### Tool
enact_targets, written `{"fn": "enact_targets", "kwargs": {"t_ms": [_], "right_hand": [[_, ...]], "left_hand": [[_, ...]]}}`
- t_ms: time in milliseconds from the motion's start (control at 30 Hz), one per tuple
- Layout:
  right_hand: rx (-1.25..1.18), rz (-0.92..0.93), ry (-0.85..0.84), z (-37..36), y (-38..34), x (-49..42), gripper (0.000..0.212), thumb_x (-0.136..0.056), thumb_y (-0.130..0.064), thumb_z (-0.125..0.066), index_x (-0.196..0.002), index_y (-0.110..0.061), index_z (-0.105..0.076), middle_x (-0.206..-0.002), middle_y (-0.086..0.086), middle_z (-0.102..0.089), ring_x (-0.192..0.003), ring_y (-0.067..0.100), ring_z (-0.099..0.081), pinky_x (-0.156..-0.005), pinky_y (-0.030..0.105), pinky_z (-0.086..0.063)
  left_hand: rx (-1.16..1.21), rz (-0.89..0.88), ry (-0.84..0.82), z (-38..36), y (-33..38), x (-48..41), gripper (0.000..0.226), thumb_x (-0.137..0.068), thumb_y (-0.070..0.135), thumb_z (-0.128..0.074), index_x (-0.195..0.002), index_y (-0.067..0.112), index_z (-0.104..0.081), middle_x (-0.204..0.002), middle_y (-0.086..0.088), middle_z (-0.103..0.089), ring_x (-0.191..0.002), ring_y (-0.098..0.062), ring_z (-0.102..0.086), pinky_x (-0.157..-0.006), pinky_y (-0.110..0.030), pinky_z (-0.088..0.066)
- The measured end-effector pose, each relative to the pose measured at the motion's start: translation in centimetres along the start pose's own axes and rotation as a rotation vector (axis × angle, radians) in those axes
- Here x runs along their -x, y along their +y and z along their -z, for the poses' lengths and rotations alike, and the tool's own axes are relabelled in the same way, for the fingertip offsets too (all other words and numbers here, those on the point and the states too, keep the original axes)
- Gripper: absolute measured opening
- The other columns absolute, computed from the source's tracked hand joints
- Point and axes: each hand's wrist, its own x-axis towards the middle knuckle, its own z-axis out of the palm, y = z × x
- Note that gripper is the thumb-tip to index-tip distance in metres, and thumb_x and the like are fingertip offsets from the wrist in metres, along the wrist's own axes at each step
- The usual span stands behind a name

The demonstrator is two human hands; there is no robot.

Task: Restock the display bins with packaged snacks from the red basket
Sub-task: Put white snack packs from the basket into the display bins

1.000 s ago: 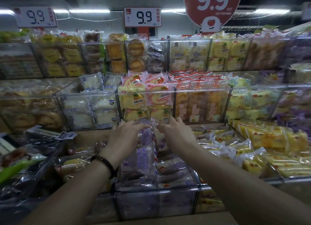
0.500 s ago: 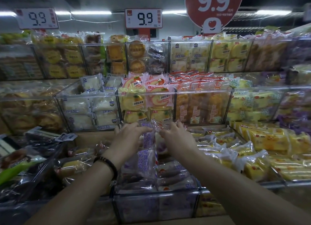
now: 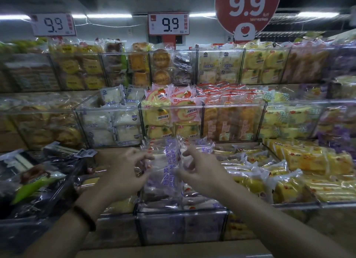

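Both my hands reach into a clear front bin [image 3: 181,212] that holds purple-printed snack packets. One purple packet [image 3: 167,167] stands upright between my hands, above others lying flat. My left hand [image 3: 127,173], with a dark bracelet on its wrist, has curled fingertips on the packet's left edge. My right hand [image 3: 200,169] pinches its right edge between thumb and fingers. A second upright purple packet [image 3: 202,148] stands just behind. The red basket is not in view.
Tiers of clear bins hold packaged cakes: white packets [image 3: 113,122], pink and yellow rolls [image 3: 169,113], orange packs [image 3: 231,121]. Yellow packets [image 3: 300,173] fill the bin to the right, dark and green packets [image 3: 34,180] the bin to the left. Price signs [image 3: 168,23] hang above.
Both hands have slid down from the packet's top toward me, and their fingers have spread wider on its sides. The packet stays upright in the bin.
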Motion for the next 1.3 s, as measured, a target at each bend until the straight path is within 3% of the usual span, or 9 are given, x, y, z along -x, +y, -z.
{"fn": "enact_targets", "kwargs": {"t_ms": [133,367,500,700,833,967,1100,1167,1300], "right_hand": [[-0.01,-0.033,-0.019,-2.7,0.1,1.4,0.085,-0.075,-0.059,-0.081,-0.141,-0.044,-0.03,-0.099,-0.011,-0.069,-0.084,0.011,-0.068,-0.076,0.043,-0.061],[-0.111,0.028,0.129,-4.6,-0.4,1.3,0.064,-0.1,-0.026,-0.063,-0.148,-0.044,-0.025,-0.101,-0.003,-0.065,-0.082,0.017,-0.067,-0.068,0.046,-0.059],[-0.151,0.039,0.189,-4.4,-0.9,-0.5,0.07,-0.102,-0.02,-0.061,-0.153,-0.046,-0.02,-0.107,0.0,-0.058,-0.087,0.017,-0.058,-0.064,0.03,-0.045],[-0.05,-0.036,0.068,-6.1,-0.1,-1.3,0.075,-0.094,0.006,-0.055,-0.153,-0.03,-0.025,-0.105,0.006,-0.051,-0.088,0.022,-0.053,-0.07,0.04,-0.049],[-0.104,-0.08,0.2,-6.3,0.1,-1.9,0.054,-0.101,-0.011,-0.057,-0.142,-0.036,-0.032,-0.103,0.004,-0.06,-0.084,0.022,-0.061,-0.065,0.041,-0.055],[-0.106,-0.08,0.286,-6.4,0.1,-2.5,0.032,-0.106,-0.035,-0.05,-0.136,-0.036,-0.039,-0.089,0.0,-0.067,-0.074,0.02,-0.065,-0.061,0.044,-0.057],[-0.216,-0.094,0.198,-5.7,0.4,-2.5,0.058,-0.095,-0.034,-0.068,-0.145,-0.041,-0.038,-0.089,-0.011,-0.07,-0.077,0.007,-0.069,-0.063,0.031,-0.059],[-0.106,-0.064,0.169,-5.8,0.7,-2.3,0.071,-0.09,-0.03,-0.074,-0.147,-0.042,-0.034,-0.097,-0.006,-0.069,-0.088,0.015,-0.068,-0.071,0.039,-0.062],[-0.119,-0.089,0.174,-6.5,0.6,-2.4,0.063,-0.091,-0.022,-0.077,-0.14,-0.035,-0.04,-0.105,0.002,-0.064,-0.09,0.02,-0.066,-0.074,0.042,-0.061]], "left_hand": [[-0.065,0.069,-0.146,-1.7,-0.6,1.8,0.083,-0.067,0.078,-0.077,-0.141,0.05,-0.051,-0.122,0.015,-0.045,-0.115,-0.009,-0.048,-0.099,-0.032,-0.045],[-0.053,0.079,0.076,-2.2,0.7,1.1,0.047,-0.073,0.023,-0.092,-0.092,0.034,-0.05,-0.093,0.016,-0.055,-0.083,-0.006,-0.057,-0.073,-0.034,-0.053],[0.022,0.1,0.252,-1.9,0.3,0.5,0.047,-0.073,0.015,-0.091,-0.09,0.034,-0.052,-0.093,0.017,-0.055,-0.08,-0.004,-0.058,-0.073,-0.038,-0.057],[0.031,0.128,0.183,-2.9,-0.7,0.1,0.054,-0.075,0.005,-0.089,-0.093,0.04,-0.052,-0.098,0.017,-0.054,-0.083,0.0,-0.058,-0.071,-0.021,-0.049],[0.071,0.129,0.195,-3.4,-0.4,-0.4,0.05,-0.071,0.011,-0.094,-0.094,0.035,-0.056,-0.095,0.012,-0.057,-0.079,-0.001,-0.058,-0.067,-0.014,-0.042],[0.046,0.143,0.236,-3.6,-0.1,-0.9,0.048,-0.069,0.019,-0.097,-0.089,0.031,-0.055,-0.088,0.01,-0.056,-0.077,-0.008,-0.057,-0.065,-0.024,-0.044],[0.05,0.159,0.227,-4.1,-0.3,-0.7,0.052,-0.068,0.027,-0.098,-0.088,0.033,-0.051,-0.089,0.011,-0.057,-0.08,-0.011,-0.058,-0.067,-0.029,-0.049],[0.036,0.147,0.176,-3.9,-0.5,-0.8,0.053,-0.067,0.027,-0.099,-0.089,0.033,-0.051,-0.089,0.011,-0.058,-0.079,-0.008,-0.058,-0.064,-0.026,-0.046],[0.037,0.155,0.011,-2.6,-1.0,-0.5,0.053,-0.069,0.02,-0.098,-0.091,0.036,-0.053,-0.089,0.01,-0.064,-0.078,-0.005,-0.064,-0.063,-0.023,-0.054]]}}
